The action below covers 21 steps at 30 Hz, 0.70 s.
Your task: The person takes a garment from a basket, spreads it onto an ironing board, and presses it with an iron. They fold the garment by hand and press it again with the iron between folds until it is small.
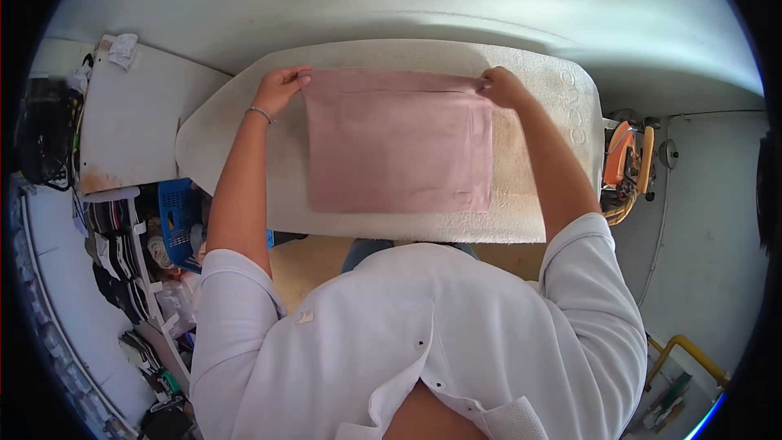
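Note:
A pink piece of cloth (399,147), roughly rectangular with a folded strip along its far edge, lies spread on a cream padded ironing board (236,143). My left hand (281,90) pinches its far left corner between thumb and fingers, and a bracelet circles that wrist. At the far right corner my right hand (503,88) is closed on the same cloth, fingers curled over the edge. Seams or creases run down the cloth's right side and near its bottom edge.
An orange-handled iron (623,151) stands past the board's right end. Left of the board are a white panel (134,114), a blue plastic basket (179,220) and shelves of folded fabrics (118,253). A wall rises behind the board. A yellow pipe (692,350) is at lower right.

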Each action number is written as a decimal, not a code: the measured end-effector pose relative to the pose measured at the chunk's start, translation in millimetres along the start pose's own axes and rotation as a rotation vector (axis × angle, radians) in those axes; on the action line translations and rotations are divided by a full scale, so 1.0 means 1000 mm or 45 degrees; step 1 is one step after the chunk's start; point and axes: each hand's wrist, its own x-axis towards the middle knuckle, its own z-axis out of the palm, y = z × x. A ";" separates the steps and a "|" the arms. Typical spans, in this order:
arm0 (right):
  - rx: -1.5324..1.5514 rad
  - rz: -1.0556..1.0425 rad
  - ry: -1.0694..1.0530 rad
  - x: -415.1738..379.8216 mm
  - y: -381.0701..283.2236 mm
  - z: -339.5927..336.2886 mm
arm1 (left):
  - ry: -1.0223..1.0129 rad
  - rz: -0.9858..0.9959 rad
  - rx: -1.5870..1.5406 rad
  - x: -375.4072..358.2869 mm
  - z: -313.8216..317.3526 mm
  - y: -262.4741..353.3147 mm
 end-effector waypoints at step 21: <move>0.135 -0.361 0.847 -0.189 -0.075 -0.040 | 0.469 1.243 0.699 -0.149 -0.019 0.013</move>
